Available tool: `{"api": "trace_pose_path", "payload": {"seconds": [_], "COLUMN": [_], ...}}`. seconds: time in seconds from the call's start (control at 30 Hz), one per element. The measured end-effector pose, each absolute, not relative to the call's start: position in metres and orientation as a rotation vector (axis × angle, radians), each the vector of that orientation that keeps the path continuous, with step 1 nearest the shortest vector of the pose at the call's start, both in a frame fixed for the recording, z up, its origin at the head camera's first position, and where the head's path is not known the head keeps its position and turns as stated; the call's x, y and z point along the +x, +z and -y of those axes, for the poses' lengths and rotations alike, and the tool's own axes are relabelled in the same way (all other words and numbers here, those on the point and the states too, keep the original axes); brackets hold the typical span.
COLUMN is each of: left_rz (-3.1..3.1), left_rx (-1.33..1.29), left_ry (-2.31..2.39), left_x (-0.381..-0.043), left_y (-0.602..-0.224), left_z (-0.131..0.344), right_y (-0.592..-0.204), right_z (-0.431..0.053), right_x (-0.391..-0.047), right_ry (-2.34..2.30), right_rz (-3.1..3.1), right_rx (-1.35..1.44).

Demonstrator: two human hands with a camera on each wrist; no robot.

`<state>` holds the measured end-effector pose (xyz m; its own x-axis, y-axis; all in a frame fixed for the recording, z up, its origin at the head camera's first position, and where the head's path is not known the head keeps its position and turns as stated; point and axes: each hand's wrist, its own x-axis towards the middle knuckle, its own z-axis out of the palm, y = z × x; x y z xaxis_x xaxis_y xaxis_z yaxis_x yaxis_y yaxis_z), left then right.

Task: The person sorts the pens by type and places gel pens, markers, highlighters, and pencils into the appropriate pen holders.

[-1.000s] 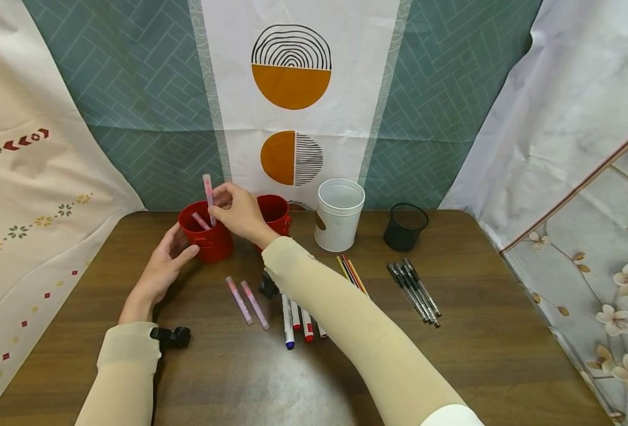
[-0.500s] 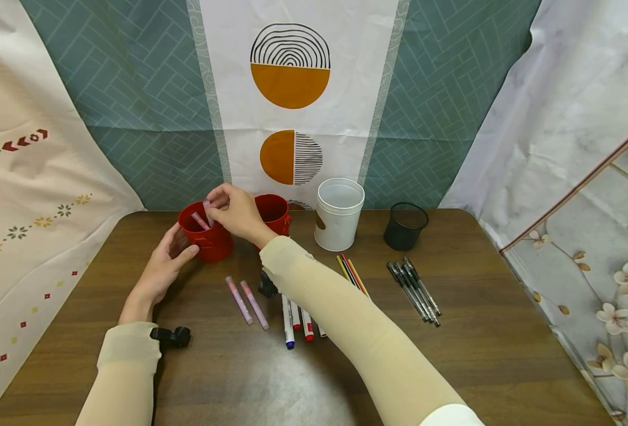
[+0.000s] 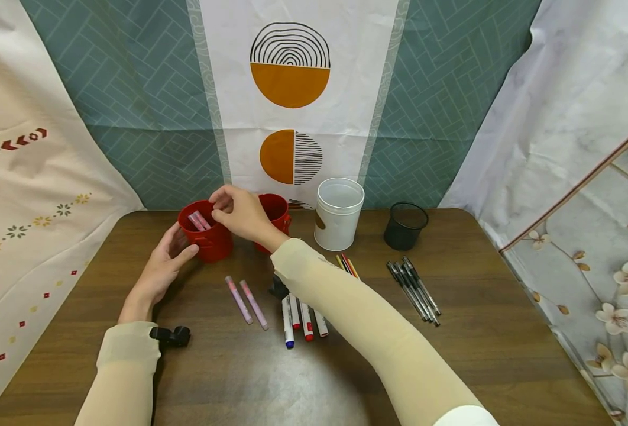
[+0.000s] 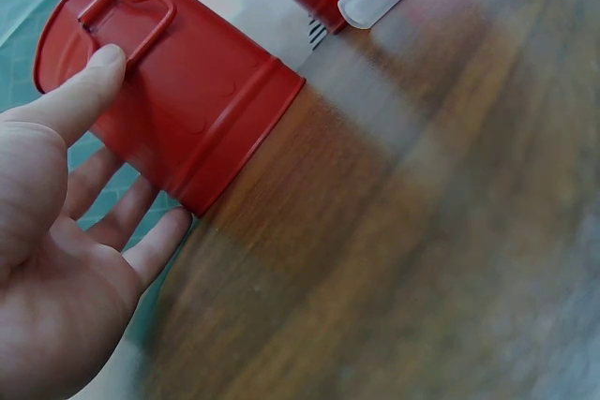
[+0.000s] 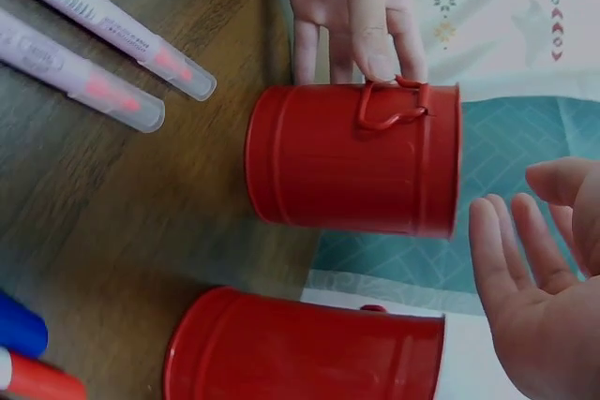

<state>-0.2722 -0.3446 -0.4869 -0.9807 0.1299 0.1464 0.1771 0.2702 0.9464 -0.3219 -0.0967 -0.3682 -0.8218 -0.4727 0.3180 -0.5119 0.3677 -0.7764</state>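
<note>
The left red bucket (image 3: 214, 244) stands at the table's back left with two pink highlighters (image 3: 199, 220) leaning inside it. My left hand (image 3: 161, 266) holds its side; in the left wrist view the thumb lies on the bucket's wire handle (image 4: 150, 39), the fingers behind its wall. Over the bucket's right rim is my right hand (image 3: 243, 214), fingers loosely bent and holding nothing. The right wrist view shows that hand (image 5: 544, 278) apart from the bucket's mouth. Two more highlighters (image 3: 246, 302) lie on the table in front.
A second red bucket (image 3: 275, 208) stands partly behind the right hand. Further right are a white bucket (image 3: 339, 225) and a black mesh cup (image 3: 402, 234). Markers (image 3: 306, 322) and coloured pencils (image 3: 349, 266) lie partly under the right arm; several black pens (image 3: 414, 291) lie right of them.
The right hand has lowered a highlighter into the left red bucket, let it go and drawn slightly up and right. The left hand has stayed at the bucket.
</note>
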Motion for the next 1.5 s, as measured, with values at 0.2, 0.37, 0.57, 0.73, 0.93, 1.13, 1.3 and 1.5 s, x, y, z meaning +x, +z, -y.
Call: {"api": "trace_pose_path", "payload": {"seconds": [0.2, 0.37, 0.57, 0.73, 0.93, 1.13, 1.3, 1.5], "left_rz": [2.485, 2.498, 2.499, 2.502, 2.510, 2.511, 2.512, 2.523], "left_rx": [-0.278, -0.273, -0.274, -0.271, -0.271, -0.278, -0.275, -0.254], "left_ry": [-1.842, -1.831, -1.830, -1.822, -1.808, -1.800, -1.795, -1.791], "left_x": [-0.274, -0.273, -0.271, -0.271, -0.273, -0.274, -0.273, -0.274], "left_y": [-0.487, -0.486, -0.485, -0.486, -0.487, -0.488, -0.488, -0.488], "left_z": [0.344, 0.344, 0.344, 0.345, 0.346, 0.346, 0.346, 0.346], "right_y": [-0.360, -0.354, -0.353, -0.355, -0.361, -0.373, -0.382, -0.393], "right_z": [0.083, 0.073, 0.068, 0.067, 0.064, 0.063, 0.064, 0.065], "right_x": [-0.311, -0.299, -0.285, -0.271, -0.258, -0.250, -0.244, -0.238], "right_ry": [1.377, 1.268, 1.080, 0.971, 0.859, 0.810, 0.777, 0.699], "right_rz": [2.590, 2.653, 2.738, 2.811, 2.916, 2.994, 3.052, 3.086], "right_rx": [0.974, 0.974, 1.014, 1.038, 1.035, 1.024, 1.015, 1.035]}}
